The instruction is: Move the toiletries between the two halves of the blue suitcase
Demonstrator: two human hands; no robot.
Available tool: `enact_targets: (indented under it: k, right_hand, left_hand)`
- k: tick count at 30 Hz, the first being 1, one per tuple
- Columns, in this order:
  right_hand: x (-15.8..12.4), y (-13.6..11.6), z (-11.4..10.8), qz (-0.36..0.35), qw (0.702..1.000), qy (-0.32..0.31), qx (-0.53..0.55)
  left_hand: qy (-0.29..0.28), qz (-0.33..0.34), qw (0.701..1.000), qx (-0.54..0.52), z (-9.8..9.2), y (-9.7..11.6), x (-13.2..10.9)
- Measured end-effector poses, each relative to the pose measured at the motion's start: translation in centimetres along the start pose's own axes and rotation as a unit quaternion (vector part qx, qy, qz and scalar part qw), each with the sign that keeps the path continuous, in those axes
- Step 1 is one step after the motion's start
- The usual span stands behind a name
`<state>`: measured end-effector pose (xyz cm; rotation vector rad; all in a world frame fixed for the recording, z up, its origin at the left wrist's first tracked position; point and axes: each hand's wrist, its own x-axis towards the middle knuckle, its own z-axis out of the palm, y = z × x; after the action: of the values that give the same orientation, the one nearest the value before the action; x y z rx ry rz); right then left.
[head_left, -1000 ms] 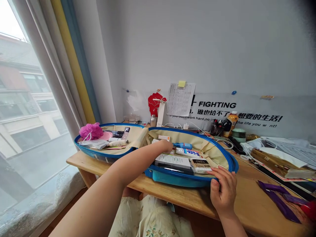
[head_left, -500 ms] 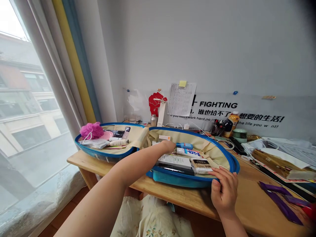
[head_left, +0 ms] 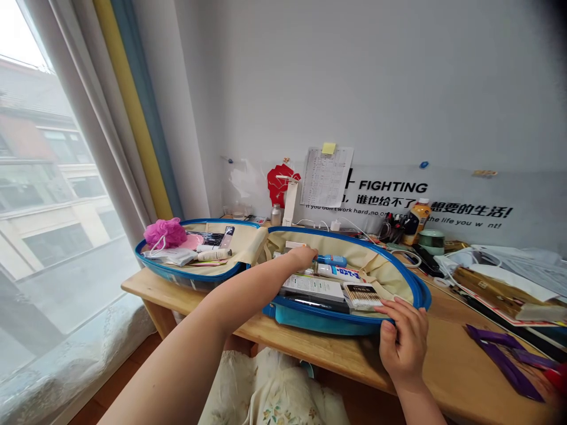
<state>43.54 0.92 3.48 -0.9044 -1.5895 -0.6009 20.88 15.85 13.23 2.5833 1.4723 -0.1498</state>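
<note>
A blue-rimmed suitcase point(head_left: 325, 326) lies spread on the wooden table, its cream lining showing. Inside the right half, my left hand point(head_left: 303, 257) reaches down between a small white-and-orange box point(head_left: 294, 245) and a blue bottle point(head_left: 333, 260). The back of that hand hides its fingers, so whether they grip anything does not show. Closer to me lie a white tube with blue lettering point(head_left: 339, 272), a white printed box point(head_left: 314, 286) and a pack of cotton swabs point(head_left: 362, 294). My right hand point(head_left: 404, 333) rests on the front rim beside the swabs, fingers stretched out, holding nothing.
The suitcase's left half holds a pink bath puff point(head_left: 165, 234) and a pale tube point(head_left: 214, 255). Papers, cables, an orange-labelled bottle point(head_left: 415, 221) and a green jar point(head_left: 431, 241) crowd the right back. Purple wrappers point(head_left: 505, 360) lie at the right.
My left hand has moved slightly away from me and up, nearer the small white-and-orange box. My right hand stays on the rim.
</note>
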Motion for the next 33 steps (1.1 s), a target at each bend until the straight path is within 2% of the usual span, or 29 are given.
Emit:
enact_targets:
  k: [6,18,21,24,29,31,33]
  right_hand:
    - [0.1,0.0,-0.1,-0.003,1.000,-0.001,-0.002]
    - [-0.2,0.3,-0.1,0.003,1.000,-0.005,-0.003]
    - [-0.2,0.2,-0.1,0.000,1.000,-0.005,-0.004]
    - [-0.2,0.3,0.0,-0.003,1.000,-0.003,-0.007]
    - [-0.5,0.6,0.1,0.004,1.000,-0.002,-0.014]
    - [-0.6,0.7,0.1,0.009,1.000,-0.005,-0.013]
    - [-0.6,0.7,0.1,0.011,1.000,-0.005,-0.010]
  left_hand:
    - [0.027,-0.045,0.998,-0.047,-0.1,0.1,0.0]
    - [0.034,-0.026,0.990,-0.136,0.2,0.6,-0.2]
    - [0.058,-0.034,0.986,-0.151,0.0,0.5,-0.3]
    - [0.110,-0.049,0.978,-0.169,-0.9,0.7,-0.7]
    - [0.190,-0.052,0.960,-0.197,-3.3,0.6,-3.6]
    - [0.209,-0.055,0.956,-0.197,-4.1,-0.4,-5.7]
    - [0.224,-0.078,0.953,-0.187,-4.7,-2.6,-8.1]
